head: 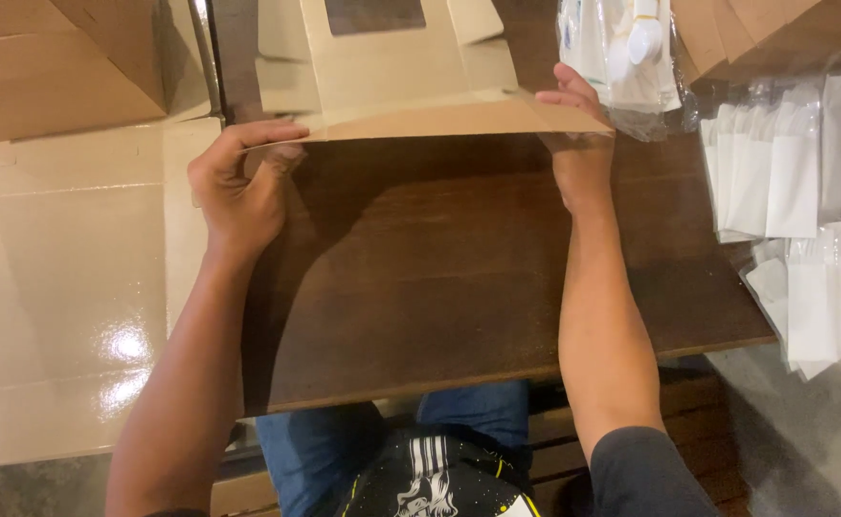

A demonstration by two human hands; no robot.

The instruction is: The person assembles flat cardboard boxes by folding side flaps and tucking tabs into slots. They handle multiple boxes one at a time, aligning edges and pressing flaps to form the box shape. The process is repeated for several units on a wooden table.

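A flat tan cardboard box blank [411, 86] with a cut-out window lies at the far side of a dark wooden table [459, 278]. My left hand [241, 187] grips the near left corner of its lower flap, with the fingers curled over the edge. At the near right corner, my right hand [578, 144] pinches the same flap. The flap is lifted slightly off the table and casts a shadow beneath.
A glossy cream cardboard sheet [56, 287] lies to the left, with brown cartons [37, 67] behind it. Several clear-wrapped white packets [794, 182] are stacked on the right. A clear bag of white items [621, 53] sits at the top right. My knees show below the table edge.
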